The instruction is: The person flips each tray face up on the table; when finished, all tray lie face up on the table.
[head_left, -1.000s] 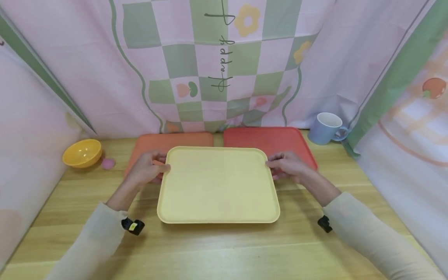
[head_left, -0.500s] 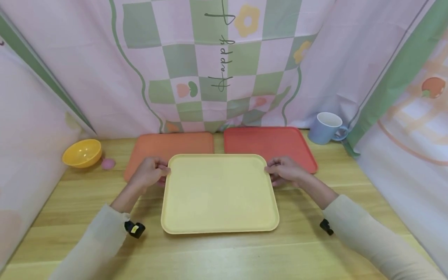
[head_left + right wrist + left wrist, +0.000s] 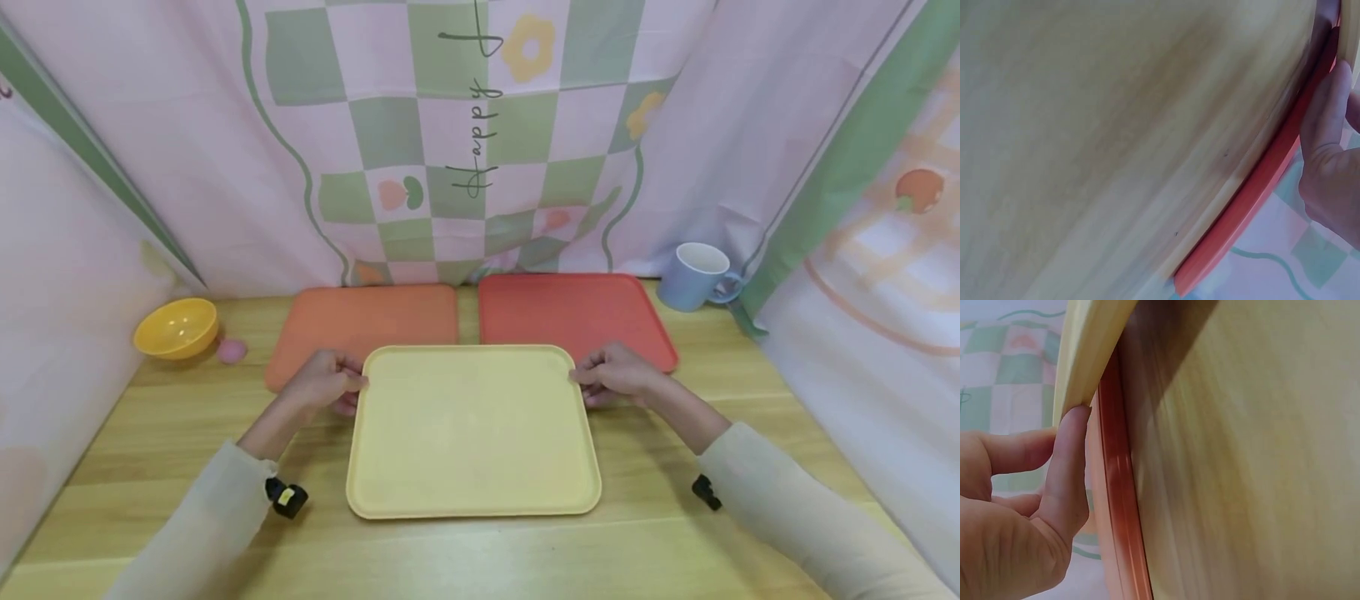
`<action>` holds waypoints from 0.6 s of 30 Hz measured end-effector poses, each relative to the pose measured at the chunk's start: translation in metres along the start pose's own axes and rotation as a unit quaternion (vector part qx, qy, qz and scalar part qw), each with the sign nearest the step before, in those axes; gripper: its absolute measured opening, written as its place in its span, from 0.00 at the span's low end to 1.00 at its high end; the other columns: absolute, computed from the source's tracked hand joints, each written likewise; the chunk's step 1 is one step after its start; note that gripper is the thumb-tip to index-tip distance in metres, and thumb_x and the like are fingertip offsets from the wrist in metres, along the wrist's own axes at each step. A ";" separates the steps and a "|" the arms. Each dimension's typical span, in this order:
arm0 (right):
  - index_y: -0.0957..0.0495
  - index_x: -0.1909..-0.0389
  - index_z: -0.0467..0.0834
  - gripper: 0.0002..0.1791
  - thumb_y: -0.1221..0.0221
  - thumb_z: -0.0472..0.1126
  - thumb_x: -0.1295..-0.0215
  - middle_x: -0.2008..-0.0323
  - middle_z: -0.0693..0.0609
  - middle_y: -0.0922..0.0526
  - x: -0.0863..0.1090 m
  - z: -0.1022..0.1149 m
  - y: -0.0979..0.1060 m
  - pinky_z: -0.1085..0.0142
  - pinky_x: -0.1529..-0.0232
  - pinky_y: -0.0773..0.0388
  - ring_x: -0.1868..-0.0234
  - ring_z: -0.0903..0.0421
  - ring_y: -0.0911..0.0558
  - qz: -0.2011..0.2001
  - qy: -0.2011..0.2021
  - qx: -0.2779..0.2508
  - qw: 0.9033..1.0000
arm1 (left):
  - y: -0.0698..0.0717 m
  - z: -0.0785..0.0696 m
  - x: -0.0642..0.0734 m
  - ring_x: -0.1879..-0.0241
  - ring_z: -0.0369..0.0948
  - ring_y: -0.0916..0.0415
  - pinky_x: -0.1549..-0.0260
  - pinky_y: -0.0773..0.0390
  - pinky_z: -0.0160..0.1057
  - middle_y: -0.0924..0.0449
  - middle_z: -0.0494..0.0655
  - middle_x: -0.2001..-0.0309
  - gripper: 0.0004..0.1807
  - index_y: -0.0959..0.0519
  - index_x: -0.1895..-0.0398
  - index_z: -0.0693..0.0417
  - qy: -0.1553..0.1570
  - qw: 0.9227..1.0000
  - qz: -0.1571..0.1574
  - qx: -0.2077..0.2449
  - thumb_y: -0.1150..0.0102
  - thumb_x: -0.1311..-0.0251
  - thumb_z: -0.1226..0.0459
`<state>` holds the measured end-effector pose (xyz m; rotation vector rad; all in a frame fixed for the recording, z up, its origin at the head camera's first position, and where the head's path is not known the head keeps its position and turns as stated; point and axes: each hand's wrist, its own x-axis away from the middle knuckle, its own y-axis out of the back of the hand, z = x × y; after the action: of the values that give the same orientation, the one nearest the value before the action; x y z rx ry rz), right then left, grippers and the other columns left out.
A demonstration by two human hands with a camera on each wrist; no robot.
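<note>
A pale yellow rectangular tray (image 3: 474, 433) is held between both hands in the head view, its flat inner face upward. My left hand (image 3: 330, 383) pinches its left edge near the far corner, thumb on the rim and fingers below. On the opposite edge my right hand (image 3: 611, 375) grips in the same way. The left wrist view shows the thumb (image 3: 1067, 469) against the yellow rim (image 3: 1088, 356). In the right wrist view only part of the right hand (image 3: 1332, 150) and a sliver of the tray appear. Behind are an orange tray (image 3: 367, 321) and a red tray (image 3: 573, 317).
On the wooden table (image 3: 480, 562), a yellow bowl (image 3: 177, 329) stands at the far left with a small pink object (image 3: 232, 351) beside it. A blue mug (image 3: 693, 279) is at the far right. A patterned curtain (image 3: 457, 125) rises behind the trays.
Both hands have brought the yellow tray toward the front of the table, uncovering more of the orange and red trays behind it. The grip at both edges stays the same.
</note>
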<state>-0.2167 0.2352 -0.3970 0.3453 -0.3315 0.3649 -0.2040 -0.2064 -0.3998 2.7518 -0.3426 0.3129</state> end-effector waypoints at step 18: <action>0.22 0.54 0.25 0.13 0.38 0.33 0.30 0.73 0.45 0.18 0.001 -0.001 0.000 0.66 0.68 0.15 0.73 0.57 0.17 0.027 -0.027 0.016 0.999 | 0.006 0.017 -0.004 0.75 0.42 0.20 0.73 0.15 0.38 0.19 0.54 0.71 0.06 0.24 0.60 0.72 0.002 1.000 0.021 -0.018 0.41 0.35 0.74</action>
<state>-0.2161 0.2357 -0.3973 0.3785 -0.3879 0.4156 -0.2063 -0.2174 -0.4140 2.7118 -0.4018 0.3200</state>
